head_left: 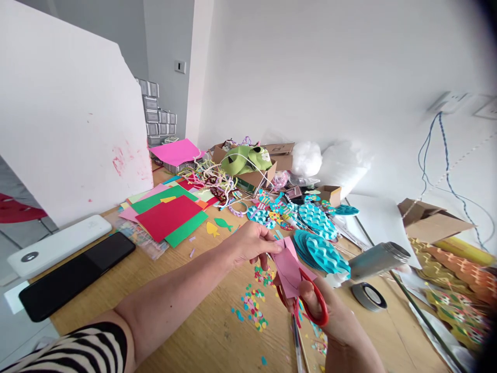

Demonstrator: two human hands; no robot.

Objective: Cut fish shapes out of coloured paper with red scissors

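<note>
My left hand (pixel 250 243) pinches the top edge of a small pink paper piece (pixel 288 265) and holds it above the wooden table (pixel 182 300). My right hand (pixel 334 318) grips red-handled scissors (pixel 310 300), fingers through the loops, with the blades hidden behind the pink paper. Several tiny coloured paper scraps (pixel 253 305) lie on the table just below the hands. Teal scalloped paper fans (pixel 320 251) sit just beyond the pink piece.
Red, green and pink paper sheets (pixel 166 215) lie at the left, with a black phone (pixel 73 277) and white device (pixel 58 246) nearer. A metal flask (pixel 378 259) and its lid (pixel 368 296) lie at right. Cardboard boxes (pixel 248 171), cords and orange paper cutouts (pixel 458 274) crowd the back and right.
</note>
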